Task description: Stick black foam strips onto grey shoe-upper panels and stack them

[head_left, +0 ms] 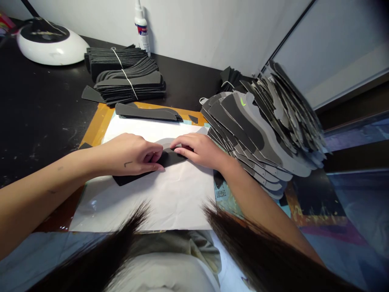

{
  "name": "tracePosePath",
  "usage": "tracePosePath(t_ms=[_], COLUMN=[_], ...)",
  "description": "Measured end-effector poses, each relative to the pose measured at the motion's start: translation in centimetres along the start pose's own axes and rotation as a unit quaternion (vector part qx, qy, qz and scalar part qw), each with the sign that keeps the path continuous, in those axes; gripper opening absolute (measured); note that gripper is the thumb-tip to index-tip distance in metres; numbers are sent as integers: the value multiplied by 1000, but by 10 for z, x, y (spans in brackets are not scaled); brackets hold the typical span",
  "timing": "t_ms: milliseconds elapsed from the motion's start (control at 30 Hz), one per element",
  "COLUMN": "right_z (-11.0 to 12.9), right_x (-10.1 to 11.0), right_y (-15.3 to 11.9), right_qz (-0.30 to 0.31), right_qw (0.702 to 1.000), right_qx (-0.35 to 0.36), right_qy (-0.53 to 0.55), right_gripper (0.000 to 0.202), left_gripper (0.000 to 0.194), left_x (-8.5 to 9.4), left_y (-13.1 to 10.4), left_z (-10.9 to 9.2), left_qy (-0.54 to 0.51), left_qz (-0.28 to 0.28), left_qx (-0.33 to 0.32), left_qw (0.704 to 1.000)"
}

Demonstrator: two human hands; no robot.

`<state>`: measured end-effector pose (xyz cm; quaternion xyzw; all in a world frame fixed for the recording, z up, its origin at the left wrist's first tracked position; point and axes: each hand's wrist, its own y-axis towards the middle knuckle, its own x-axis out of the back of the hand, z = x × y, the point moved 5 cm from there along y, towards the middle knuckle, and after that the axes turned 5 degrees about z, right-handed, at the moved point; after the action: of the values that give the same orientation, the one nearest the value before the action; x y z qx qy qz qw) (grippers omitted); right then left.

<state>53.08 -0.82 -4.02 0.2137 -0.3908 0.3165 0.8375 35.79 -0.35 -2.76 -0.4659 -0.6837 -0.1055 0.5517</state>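
A dark grey curved piece (172, 159) lies at a slant on the white paper (170, 194), with a lighter grey piece along its upper edge. My left hand (138, 156) pinches this dark piece near its middle, fingers curled and thumb along its lower edge. My right hand (196, 149) has its thumb and fingers closed on the same piece farther right. The two hands are a short gap apart, and they cover parts of the piece. Just behind them lies a small stack of dark curved pieces (146, 111).
Tied bundles of dark pieces (130, 83) stand at the back left, near a white bottle (142, 30) and a white lamp base (54, 46). Fanned stacks of grey pieces (252, 125) fill the right side. Strands of hair hang in the foreground.
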Motion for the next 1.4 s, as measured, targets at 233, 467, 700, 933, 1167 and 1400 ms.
tracePosePath(t_ms=[233,467,700,933,1167,1400], right_z=[0,2,5,5,5,13], right_x=[0,-3,-1,-1,-3,-8], right_y=[1,2,2,2,0,-2], right_qz=[-8,9,29,27,21,-32], right_qw=[1000,999,999,999,998,986], right_qx=[-5,-30,-9,-20,-52,-60], right_qy=[14,-33,-32,-24,-39,-153], right_gripper=[14,13,18,23,30,62], left_gripper=[33,34,36,48,48,41], left_x=[2,-1,-1,-3,-7,20], left_y=[-3,-1,-2,2,2,-4], left_z=[-4,0,2,0,-1,18], left_qy=[5,6,-2,34,53,-11], left_qz=[3,0,-6,-44,-67,-224], left_qx=[-1,-8,-13,39,60,59], left_qw=[1000,1000,1000,998,995,973])
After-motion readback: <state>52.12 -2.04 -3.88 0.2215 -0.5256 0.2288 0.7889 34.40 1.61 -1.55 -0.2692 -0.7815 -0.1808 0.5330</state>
